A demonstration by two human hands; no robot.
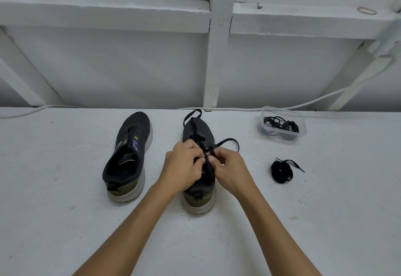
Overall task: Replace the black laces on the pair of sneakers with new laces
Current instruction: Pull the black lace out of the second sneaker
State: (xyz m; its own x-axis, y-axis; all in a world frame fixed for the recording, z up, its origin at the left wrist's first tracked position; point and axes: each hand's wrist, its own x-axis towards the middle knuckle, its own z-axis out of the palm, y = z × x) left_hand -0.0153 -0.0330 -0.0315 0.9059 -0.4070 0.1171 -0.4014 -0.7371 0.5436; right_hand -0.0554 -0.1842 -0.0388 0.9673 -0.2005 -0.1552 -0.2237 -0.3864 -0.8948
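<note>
laced sneaker (198, 137) toe pointing away

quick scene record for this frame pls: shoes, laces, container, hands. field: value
left sneaker: no lace in it, eyelets bare, stands apart from the hands
right sneaker: black lace threaded in it, ends loose toward the toe
left hand: over the right sneaker's lacing, fingers curled at the lace
right hand: pinches the lace
coiled black lace: lies on the surface, right of the shoes
clear container: open, holds black laces, back right
surface: white
</note>
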